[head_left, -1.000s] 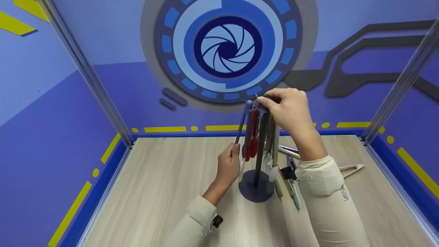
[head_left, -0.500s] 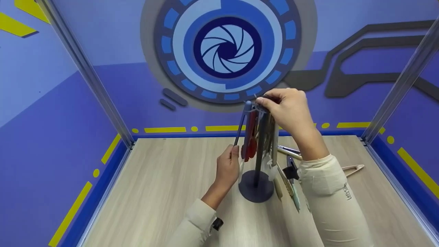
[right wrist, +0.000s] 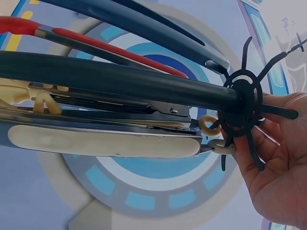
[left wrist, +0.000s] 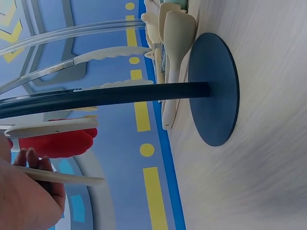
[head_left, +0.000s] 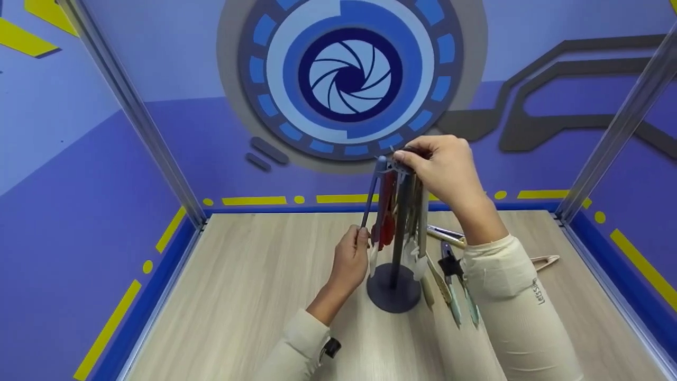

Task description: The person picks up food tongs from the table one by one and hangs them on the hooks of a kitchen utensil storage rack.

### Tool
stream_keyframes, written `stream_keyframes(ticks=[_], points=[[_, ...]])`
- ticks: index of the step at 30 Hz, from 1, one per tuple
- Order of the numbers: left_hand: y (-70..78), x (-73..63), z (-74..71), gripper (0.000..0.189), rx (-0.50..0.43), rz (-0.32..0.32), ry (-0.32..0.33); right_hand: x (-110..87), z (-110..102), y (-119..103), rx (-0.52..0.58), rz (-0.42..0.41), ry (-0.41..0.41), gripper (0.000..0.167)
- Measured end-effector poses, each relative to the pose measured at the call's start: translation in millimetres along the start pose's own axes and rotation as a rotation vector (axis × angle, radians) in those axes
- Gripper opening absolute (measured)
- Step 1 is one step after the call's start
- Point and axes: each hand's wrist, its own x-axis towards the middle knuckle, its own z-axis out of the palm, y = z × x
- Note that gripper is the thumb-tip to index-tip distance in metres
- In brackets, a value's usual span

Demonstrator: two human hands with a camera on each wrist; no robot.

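1. The stand (head_left: 398, 248) stood upright on the bench (head_left: 254, 296), its round base (head_left: 394, 297) flat on the wood and its pole rising to a ring of hooks (right wrist: 238, 123).
2. Of the two hands, the left hand (head_left: 351, 256) had its fingers curled round the lower part of the blue-grey tongs (right wrist: 144, 36), beside the pole. Their top end met a hook; whether the hook passed through it could not be told.
3. The right hand (head_left: 449, 166) was closed at the top of the stand, pinching the ring of hooks between thumb and fingers, some of them hidden behind it.
4. The red tongs (right wrist: 117, 49) hung on the stand near the blue-grey pair, heads down.
5. The cream-handled tongs (right wrist: 105, 140) also hung there, with a pale loop at the hook end.
6. On the bench, right of the base, lay a wooden spoon (left wrist: 178, 33) and a utensil with mint-green tips (head_left: 456, 312).
7. Farther right, pale tongs (head_left: 547, 260) lay partly hidden by the right sleeve (head_left: 518, 312).
8. Behind everything rose a blue wall (head_left: 180, 137) bearing a round emblem (head_left: 350, 78).
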Motion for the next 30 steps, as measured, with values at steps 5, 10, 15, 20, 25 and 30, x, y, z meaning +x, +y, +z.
stream_keyframes(ticks=[5,10,15,20,25,30], points=[[-0.2,-0.7,-3.7,0.031,0.030,-0.007,-0.031,-0.4,1,1,0.020,0.000,0.010,0.018],[0.0,-0.9,-6.6,0.034,0.074,-0.013,-0.072,-0.9,1,1,0.019,-0.025,0.017,0.018],[-2.2,-2.4,-9.6,0.044,0.109,-0.032,-0.110,-1.6,2,3,0.011,-0.045,0.021,0.018],[-7.9,-6.8,-14.1,0.046,0.117,-0.044,-0.123,-2.7,1,6,0.075,-0.050,0.008,0.023],[-13.6,-13.4,-19.2,0.048,0.132,-0.055,-0.113,-5.9,-5,14,0.216,-0.056,0.029,0.027],[-20.6,-25.8,-28.5,0.049,0.174,-0.070,-0.097,-16.6,-6,34,0.283,-0.186,0.223,0.022]])
